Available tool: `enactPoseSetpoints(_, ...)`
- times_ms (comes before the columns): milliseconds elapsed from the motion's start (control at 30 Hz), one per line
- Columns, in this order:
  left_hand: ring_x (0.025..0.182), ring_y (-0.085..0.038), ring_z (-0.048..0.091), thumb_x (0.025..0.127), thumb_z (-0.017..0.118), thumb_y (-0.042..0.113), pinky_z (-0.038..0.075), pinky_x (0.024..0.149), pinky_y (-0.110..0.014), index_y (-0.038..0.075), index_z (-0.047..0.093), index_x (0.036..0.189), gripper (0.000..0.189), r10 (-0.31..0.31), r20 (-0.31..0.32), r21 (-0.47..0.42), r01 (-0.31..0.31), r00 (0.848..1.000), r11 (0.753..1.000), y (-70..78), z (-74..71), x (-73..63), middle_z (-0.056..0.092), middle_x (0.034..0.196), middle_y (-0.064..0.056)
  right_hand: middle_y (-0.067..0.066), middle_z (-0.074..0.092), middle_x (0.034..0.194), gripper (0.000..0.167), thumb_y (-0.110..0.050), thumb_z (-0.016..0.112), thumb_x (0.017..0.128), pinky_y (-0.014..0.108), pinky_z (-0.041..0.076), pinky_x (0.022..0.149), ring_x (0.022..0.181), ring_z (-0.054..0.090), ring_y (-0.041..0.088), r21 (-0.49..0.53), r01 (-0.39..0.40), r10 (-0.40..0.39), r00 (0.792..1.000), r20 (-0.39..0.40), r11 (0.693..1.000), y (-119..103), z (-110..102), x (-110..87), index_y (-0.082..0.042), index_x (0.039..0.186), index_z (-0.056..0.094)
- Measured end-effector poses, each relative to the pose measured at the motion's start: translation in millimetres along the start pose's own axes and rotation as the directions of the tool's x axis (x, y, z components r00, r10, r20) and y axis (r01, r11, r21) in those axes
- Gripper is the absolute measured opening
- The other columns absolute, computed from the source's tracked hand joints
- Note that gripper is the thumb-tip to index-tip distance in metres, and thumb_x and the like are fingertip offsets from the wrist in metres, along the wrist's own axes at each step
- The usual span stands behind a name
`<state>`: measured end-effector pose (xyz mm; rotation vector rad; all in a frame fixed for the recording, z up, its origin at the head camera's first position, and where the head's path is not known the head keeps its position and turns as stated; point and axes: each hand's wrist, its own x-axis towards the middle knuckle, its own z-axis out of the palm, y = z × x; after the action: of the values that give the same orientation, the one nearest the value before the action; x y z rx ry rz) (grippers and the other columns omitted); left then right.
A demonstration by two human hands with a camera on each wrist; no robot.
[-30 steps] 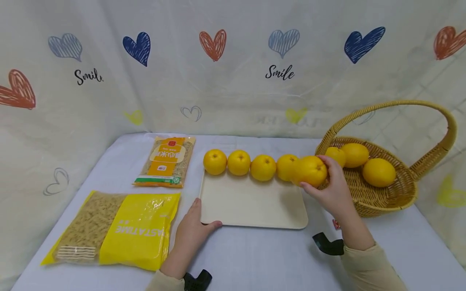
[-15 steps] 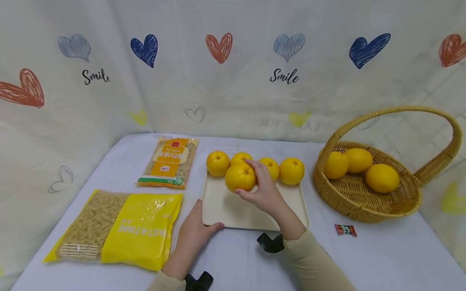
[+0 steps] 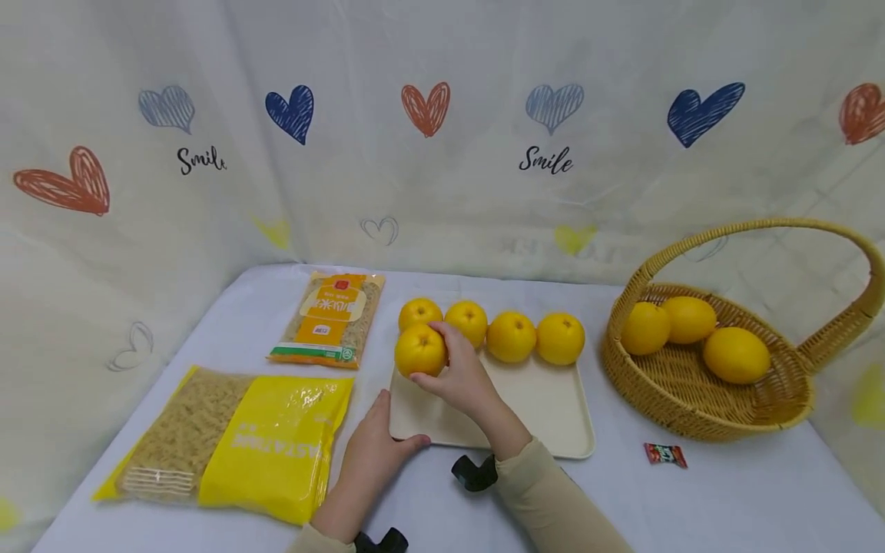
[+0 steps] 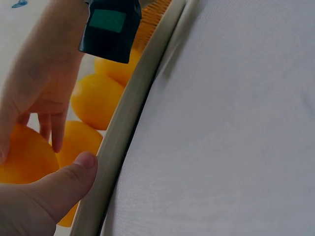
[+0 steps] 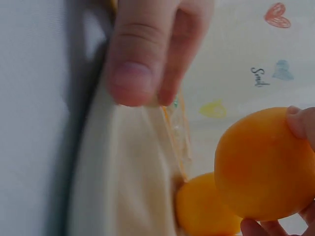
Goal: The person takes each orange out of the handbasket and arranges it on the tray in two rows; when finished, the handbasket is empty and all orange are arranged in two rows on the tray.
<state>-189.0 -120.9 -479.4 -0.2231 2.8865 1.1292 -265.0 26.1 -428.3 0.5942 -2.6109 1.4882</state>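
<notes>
My right hand (image 3: pixel 465 380) holds a yellow-orange orange (image 3: pixel 419 351) over the left part of a cream tray (image 3: pixel 546 411), thumb and fingers around it. Behind that orange, several more oranges (image 3: pixel 511 336) stand in a row along the tray's far edge. The held one overlaps the leftmost of them in the head view. At the tray's near left corner rests my left hand (image 3: pixel 376 452), its fingers along the left side. The left thumb (image 4: pixel 69 184) lies straight against the front rim in the left wrist view.
A wicker basket (image 3: pixel 698 425) with a tall handle stands at the right, with 3 oranges (image 3: pixel 736 355) inside. In front of it lies a small wrapped candy (image 3: pixel 665 455). On the left are a yellow pasta bag (image 3: pixel 270 442) and a smaller grain packet (image 3: pixel 328 319).
My right hand has carried the orange leftward from beside the basket, across the tray, to in front of the row's left end. The left hand has stayed at the tray corner.
</notes>
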Motion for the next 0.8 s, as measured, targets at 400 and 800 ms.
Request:
enactPoseSetpoints(400, 0.129, -0.032, 0.038, 0.062, 0.075, 0.055, 0.034, 0.105, -0.048, -0.001, 0.030, 0.140, 0.105, 0.013, -0.025, 0.024, -0.012, 1.000, 1.000, -1.3, 2.1, 0.9, 0.035, 0.144, -0.017, 0.011, 0.036, 0.139, 0.072, -0.027, 0.073, 0.075, 0.044, 0.032, 0.108, 0.126, 0.038, 0.024, -0.098, 0.038, -0.033, 0.998, 0.056, 0.994, 17, 19, 0.6, -0.011, 0.135, 0.036)
enactPoseSetpoints(800, 0.131, -0.031, 0.036, 0.063, 0.074, 0.055, 0.033, 0.106, -0.047, -0.001, 0.030, 0.140, 0.105, 0.018, -0.016, 0.046, -0.017, 1.000, 0.999, 1.3, 0.9, 0.0, 0.033, 0.145, -0.017, 0.005, 0.033, 0.144, 0.076, -0.028, 0.070, 0.079, 0.043, 0.025, 0.112, 0.134, 0.030, 0.021, -0.105, 0.046, -0.032, 0.990, 0.136, 0.993, 25, 23, 0.4, -0.015, 0.142, 0.030)
